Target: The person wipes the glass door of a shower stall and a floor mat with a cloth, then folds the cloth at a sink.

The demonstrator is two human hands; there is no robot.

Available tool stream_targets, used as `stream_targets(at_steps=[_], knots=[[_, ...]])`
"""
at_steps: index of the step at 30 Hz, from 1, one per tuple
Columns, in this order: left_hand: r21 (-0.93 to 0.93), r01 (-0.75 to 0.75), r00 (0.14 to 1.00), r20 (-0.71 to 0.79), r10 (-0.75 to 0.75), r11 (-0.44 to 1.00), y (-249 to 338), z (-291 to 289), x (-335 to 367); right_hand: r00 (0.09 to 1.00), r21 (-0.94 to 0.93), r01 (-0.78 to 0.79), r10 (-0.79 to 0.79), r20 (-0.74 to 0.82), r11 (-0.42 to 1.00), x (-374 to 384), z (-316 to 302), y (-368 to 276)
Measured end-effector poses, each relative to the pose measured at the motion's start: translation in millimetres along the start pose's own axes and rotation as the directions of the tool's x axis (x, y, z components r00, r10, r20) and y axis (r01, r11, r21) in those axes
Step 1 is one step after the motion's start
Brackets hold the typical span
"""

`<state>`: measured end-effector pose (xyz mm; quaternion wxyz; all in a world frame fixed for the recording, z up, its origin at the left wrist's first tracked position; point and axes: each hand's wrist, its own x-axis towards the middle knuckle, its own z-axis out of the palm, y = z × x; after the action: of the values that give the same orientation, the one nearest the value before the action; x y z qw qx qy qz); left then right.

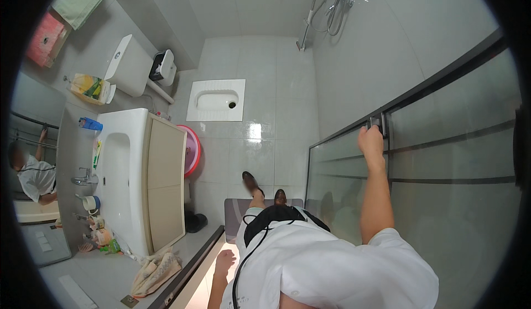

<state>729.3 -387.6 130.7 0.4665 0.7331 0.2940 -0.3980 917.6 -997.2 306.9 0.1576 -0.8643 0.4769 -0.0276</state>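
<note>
My right arm is stretched forward on the right. At its end my right hand point(371, 139) is closed around the dark upright edge of a framed glass door point(448, 148), near the top rail. My left hand point(225, 261) hangs low at my side by the doorway, its fingers loosely curled, with no object showing in it. A patterned towel point(156, 273) hangs on the wall to the left of that hand. Under my feet is a grey mat point(235, 216).
A white washbasin point(123, 198) on a beige cabinet fills the left side, with a red-rimmed basin point(192, 150) beside it. A squat toilet point(215, 100) is set in the tiled floor ahead. A shower hose point(332, 19) hangs at the far right. A small bin point(162, 67) stands back left.
</note>
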Motion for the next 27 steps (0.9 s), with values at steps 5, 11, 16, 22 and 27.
stream_targets(at_steps=[5, 11, 16, 22, 27], knots=[[0.003, -0.024, 0.999, 0.048, 0.024, 1.000, 24.2, -9.7, 55.6, 0.999, -0.062, -0.040, 0.042, 0.034, 0.997, -6.7, 0.1, -3.9], [-0.064, -0.069, 0.997, -0.028, 0.068, 0.996, 49.3, -36.4, 97.0, 0.998, -0.111, -0.068, 0.067, -0.015, 0.992, -5.5, 4.0, 7.5], [-0.054, -0.034, 0.999, -0.033, 0.032, 0.998, 56.6, -31.1, 55.4, 0.998, -0.053, 0.007, -0.010, -0.058, 0.999, -4.1, 8.9, 10.4], [-0.176, 0.057, 0.995, -0.074, -0.071, 0.983, -16.9, -3.8, -6.5, 0.992, -0.077, 0.090, -0.096, -0.081, 0.993, -0.2, 13.6, 13.2], [-0.185, 0.161, 0.982, -0.068, -0.176, 0.969, -71.2, 11.5, -44.4, 0.987, -0.107, 0.110, -0.121, -0.109, 0.988, 4.7, 20.6, 22.2]])
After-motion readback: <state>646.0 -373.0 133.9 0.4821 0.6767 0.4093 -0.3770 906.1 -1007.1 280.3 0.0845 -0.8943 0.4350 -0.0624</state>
